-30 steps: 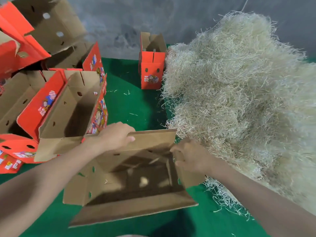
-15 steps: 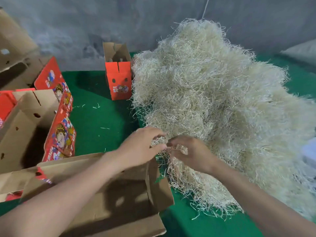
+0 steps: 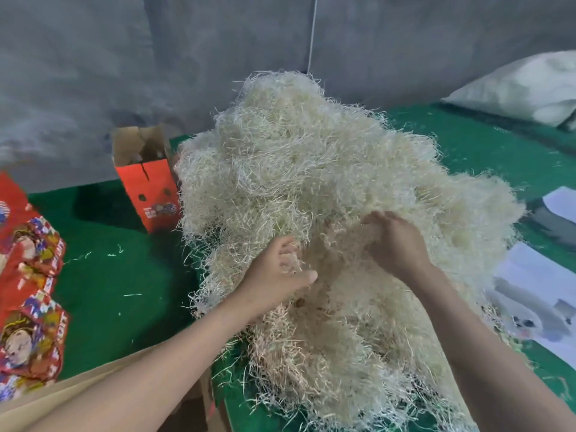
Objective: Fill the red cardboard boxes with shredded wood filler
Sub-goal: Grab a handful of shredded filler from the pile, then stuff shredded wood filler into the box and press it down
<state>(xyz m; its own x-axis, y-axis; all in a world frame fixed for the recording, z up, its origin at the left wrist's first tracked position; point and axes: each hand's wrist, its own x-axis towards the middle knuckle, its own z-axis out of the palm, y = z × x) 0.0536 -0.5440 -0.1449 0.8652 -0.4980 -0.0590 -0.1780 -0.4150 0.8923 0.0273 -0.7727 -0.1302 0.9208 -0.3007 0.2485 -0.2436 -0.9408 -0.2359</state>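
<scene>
The shredded wood filler [image 3: 311, 166] sits in one big pale heap on the green mat [image 3: 124, 275], right in front of me and filling the middle of my view. Both my hands are in its near slope. My left hand [image 3: 274, 272] is dug in from the left: fingers curled down among the strands and closing on a tuft, thumb stretched out to the right over the top. My right hand [image 3: 392, 244] is a little higher and further back, knuckles up, fingers hooked into the filler and gripping a clump. The two hands are near each other but not touching, with loose strands between them.

Under my left forearm, at the bottom edge, a brown cardboard flap [image 3: 93, 385] shows, just beside the foot of the heap. Behind the heap on its left side, an upright red box [image 3: 149, 188] stands with its top flaps open, touching the pile's edge. Far left, printed red boxes [image 3: 28, 275] are blurred. A few stray strands lie on the mat. On the right, white sheets [image 3: 545, 275] lie on the mat, and a white sack [image 3: 530, 85] rests against the grey wall [image 3: 93, 73].
</scene>
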